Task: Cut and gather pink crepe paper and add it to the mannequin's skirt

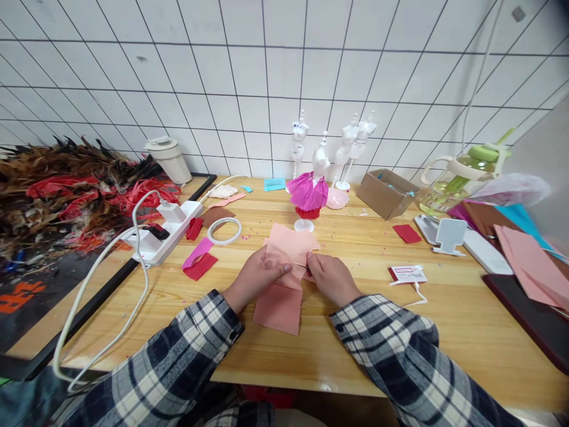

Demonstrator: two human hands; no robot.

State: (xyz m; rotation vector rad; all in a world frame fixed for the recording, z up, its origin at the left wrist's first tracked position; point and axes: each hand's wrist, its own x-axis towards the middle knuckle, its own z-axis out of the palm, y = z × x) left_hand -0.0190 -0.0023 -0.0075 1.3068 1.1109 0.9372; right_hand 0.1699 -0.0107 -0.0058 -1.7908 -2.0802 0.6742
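Observation:
Pink crepe-like paper [291, 240] is held between my two hands above the wooden table. My left hand [258, 276] grips it from the left, thumb laid across the top. At its right side, the fingers of my right hand [329, 276] are pinched at the paper's edge, near a thin dark line I cannot identify. Another pink paper piece [278, 308] hangs or lies just below my left hand; whether it joins the upper one is hidden. Beyond my hands stands a small white mannequin [320, 159] wearing a magenta and red paper skirt [309, 193].
A roll of tape [224, 231], red paper scraps [200, 267] and a power strip [173, 231] lie left, beside feathers [66, 178]. More small mannequins [299, 145] stand by the wall. Rightward are a cardboard box [386, 194], a phone stand [450, 236], a bottle [462, 178] and pink sheets [533, 267].

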